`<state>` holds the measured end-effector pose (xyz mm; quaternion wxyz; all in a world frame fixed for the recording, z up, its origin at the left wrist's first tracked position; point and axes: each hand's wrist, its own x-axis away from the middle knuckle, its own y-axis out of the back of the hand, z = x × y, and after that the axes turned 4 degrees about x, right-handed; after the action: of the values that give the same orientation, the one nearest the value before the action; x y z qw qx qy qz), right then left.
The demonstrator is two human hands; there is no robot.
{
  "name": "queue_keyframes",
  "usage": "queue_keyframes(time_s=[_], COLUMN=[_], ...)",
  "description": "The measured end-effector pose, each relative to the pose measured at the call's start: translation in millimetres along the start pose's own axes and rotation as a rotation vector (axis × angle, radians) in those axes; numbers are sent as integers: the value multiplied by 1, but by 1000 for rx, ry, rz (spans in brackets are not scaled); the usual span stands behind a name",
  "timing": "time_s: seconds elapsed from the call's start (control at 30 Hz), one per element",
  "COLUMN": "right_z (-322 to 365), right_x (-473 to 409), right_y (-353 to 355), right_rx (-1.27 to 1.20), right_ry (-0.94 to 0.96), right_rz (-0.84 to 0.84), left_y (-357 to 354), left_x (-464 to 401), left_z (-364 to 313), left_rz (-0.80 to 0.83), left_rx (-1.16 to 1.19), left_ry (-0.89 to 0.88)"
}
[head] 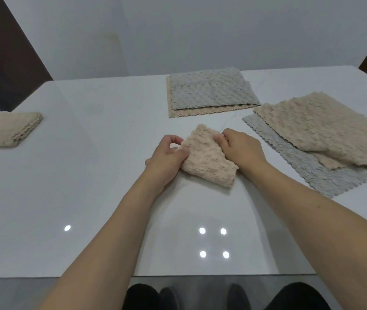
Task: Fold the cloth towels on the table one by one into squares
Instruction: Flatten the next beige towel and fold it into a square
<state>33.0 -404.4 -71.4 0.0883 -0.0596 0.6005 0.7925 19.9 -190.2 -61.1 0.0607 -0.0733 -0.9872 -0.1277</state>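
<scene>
White glossy tabletop carries a folded beige towel at centre, gripped by both hands: left hand pinches its left edge, right hand pinches the far right corner, fingers curled on cloth. Fabric looks soft, light and limp, likely to slump, so hold at corners and edges. Unfolded stacks wait beyond; one folded square sits far left.
</scene>
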Motion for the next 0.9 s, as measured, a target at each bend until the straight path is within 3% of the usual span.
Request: queue_keyframes(time_s=[0.33,0.47,0.57,0.67,0.9], right_z=[0,0,-1,0,-2], right_x=[-1,-2,-2,-1,-4], right_y=[0,0,-1,-2,-4], right_rx=[9,-6,-6,-1,-4], right_ry=[5,-5,-1,5,-12], right_rz=[17,19,3,-3,-26], left_y=[20,29,34,29,-24], left_x=[25,30,41,52,61], left_z=[12,14,13,6,3], left_rz=[4,88,145,91,-279], left_rx=[-225,-320,-423,-474,-846], left_ry=[-64,-136,-67,0,-184])
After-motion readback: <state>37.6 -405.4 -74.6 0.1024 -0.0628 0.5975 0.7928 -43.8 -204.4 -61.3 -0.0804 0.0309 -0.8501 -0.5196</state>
